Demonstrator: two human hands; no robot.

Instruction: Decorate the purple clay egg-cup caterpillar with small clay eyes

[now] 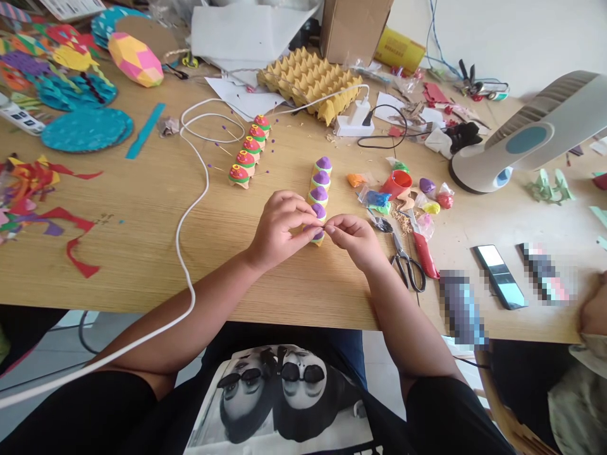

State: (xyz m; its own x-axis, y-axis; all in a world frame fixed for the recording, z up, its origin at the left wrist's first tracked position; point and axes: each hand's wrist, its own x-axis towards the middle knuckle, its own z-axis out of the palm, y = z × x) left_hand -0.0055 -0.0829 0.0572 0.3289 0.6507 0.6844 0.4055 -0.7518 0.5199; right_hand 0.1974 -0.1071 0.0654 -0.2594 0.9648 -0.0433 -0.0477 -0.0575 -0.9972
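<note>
A row of egg-carton cups with purple, green and yellow clay tops (321,183) runs down the middle of the wooden table (142,253). My left hand (277,227) is closed around the nearest cup of that row. My right hand (355,239) pinches something small at the same cup, fingertips touching those of the left hand. What the pinch holds is too small to make out. A second row of cups, red and green with yellow tops (249,151), lies to the left, with purple-headed pins around it.
Scissors (403,259), a red-handled tool (423,253), clay pieces in bags (427,196) and a phone (500,275) lie to the right. A white cable (187,253) loops on the left. A fan (531,136), egg tray (308,79) and paper crafts (85,126) stand behind. Another person's arm (592,316) shows at right.
</note>
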